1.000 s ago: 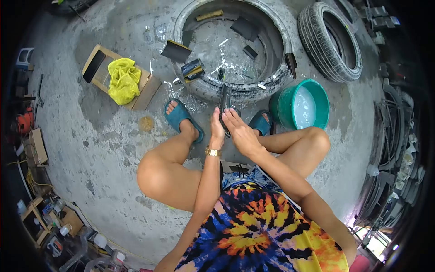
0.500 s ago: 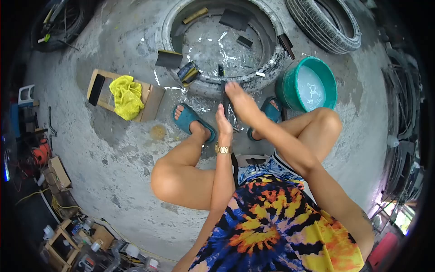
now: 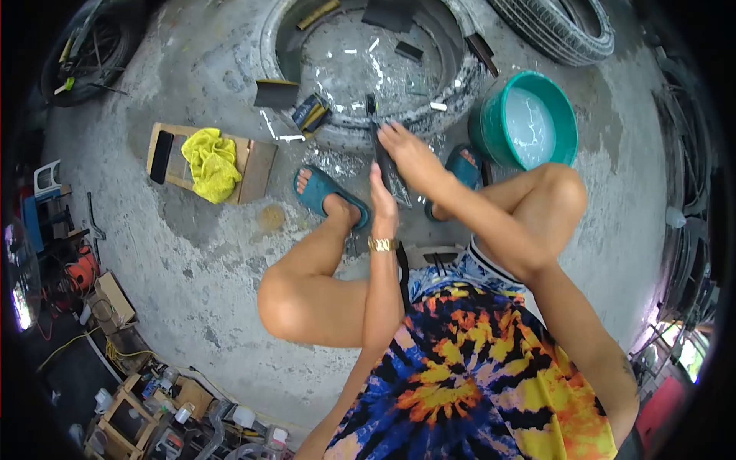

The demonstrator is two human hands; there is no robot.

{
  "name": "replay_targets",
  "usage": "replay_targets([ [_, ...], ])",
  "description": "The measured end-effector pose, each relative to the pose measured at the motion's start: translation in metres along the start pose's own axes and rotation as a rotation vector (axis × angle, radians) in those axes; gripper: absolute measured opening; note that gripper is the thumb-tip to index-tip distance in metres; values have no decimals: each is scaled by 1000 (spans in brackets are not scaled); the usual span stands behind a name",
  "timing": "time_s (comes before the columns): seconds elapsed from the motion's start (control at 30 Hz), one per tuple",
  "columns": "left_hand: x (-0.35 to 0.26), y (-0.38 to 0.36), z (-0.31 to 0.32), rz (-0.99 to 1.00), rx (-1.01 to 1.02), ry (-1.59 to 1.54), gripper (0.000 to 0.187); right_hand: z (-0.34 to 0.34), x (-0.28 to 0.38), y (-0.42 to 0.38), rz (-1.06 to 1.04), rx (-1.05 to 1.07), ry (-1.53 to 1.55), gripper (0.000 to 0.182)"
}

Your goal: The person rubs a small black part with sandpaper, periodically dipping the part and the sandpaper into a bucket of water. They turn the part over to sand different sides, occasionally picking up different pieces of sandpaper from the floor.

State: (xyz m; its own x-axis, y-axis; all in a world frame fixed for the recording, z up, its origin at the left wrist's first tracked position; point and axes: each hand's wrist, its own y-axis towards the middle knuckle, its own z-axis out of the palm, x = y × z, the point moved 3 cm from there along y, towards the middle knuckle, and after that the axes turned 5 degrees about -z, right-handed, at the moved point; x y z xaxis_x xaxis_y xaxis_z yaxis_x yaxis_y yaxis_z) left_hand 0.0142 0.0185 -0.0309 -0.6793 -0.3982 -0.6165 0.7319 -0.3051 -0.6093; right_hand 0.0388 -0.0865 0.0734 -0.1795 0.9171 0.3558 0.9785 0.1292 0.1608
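A long, dark, flat piece [image 3: 386, 157] stands almost edge-on between my hands, its far end over the rim of the tire [image 3: 360, 136]. My left hand [image 3: 383, 198], with a gold watch on the wrist, is closed along its left side, fingers pointing away from me. On the opposite side, my right hand [image 3: 412, 159] presses its bent fingers against the piece near the middle. Whether a small pad or sheet lies under those fingers is hidden. Dark sheets [image 3: 276, 93] and a yellow-and-black bundle [image 3: 311, 113] rest along the tire's near-left edge.
A green bucket [image 3: 569, 119] of cloudy water stands at the right. At the left, a yellow cloth [image 3: 208, 165] lies on a wooden box [image 3: 259, 172] beside a black block [image 3: 161, 157]. Another tire [image 3: 586, 42] lies at the far right. Tools and cables clutter the lower left.
The whole view has shifted, so the tire and bucket appear higher. My right hand, blurred before, is sharper now and still against the dark piece. My left hand keeps its hold.
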Motion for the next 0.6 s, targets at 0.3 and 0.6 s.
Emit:
replay_targets([
  [0.3,-57,-28,34,-33,222,91,60,-40,22,-32,-26,149,168,51],
  [0.6,-47,-33,34,-47,161,128,61,-43,42,-55,12,122,166,51],
])
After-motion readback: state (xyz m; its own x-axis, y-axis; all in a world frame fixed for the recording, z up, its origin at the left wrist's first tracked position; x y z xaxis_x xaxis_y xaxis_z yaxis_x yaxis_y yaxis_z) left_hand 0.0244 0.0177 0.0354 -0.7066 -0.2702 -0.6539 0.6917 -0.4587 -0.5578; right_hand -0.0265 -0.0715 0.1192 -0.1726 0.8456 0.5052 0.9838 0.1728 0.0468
